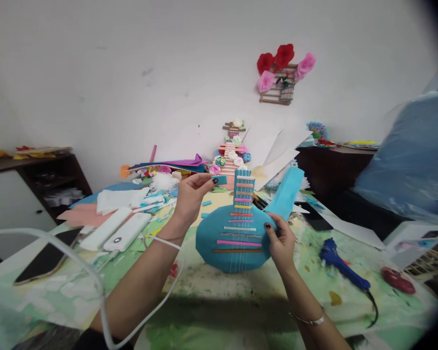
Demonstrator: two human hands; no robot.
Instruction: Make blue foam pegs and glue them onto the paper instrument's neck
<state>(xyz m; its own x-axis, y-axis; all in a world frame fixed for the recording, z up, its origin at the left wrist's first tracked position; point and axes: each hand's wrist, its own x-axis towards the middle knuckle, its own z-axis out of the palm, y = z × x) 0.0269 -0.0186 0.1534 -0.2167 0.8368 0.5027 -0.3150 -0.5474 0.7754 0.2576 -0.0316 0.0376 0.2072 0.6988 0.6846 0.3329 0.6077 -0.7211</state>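
Observation:
A blue paper craft guitar (211,238) stands upright over the middle of the table, with coloured sticks laid across its body and neck and thin white strings running down. My right hand (280,240) grips the right edge of its round body, thumb on the front. Left of the neck, my left hand (195,194) pinches a small blue paper piece (220,180) between thumb and fingers. The piece is close to the upper neck; whether it touches cannot be told. Small blue scraps (206,202) lie on the table behind the body.
A blue glue gun (345,266) lies at right beside a red object (397,280). Phones (47,256), white power banks (127,232) and a white cable (101,287) are at left. Blue paper (286,192) and a flower-decorated craft guitar (230,160) stand behind.

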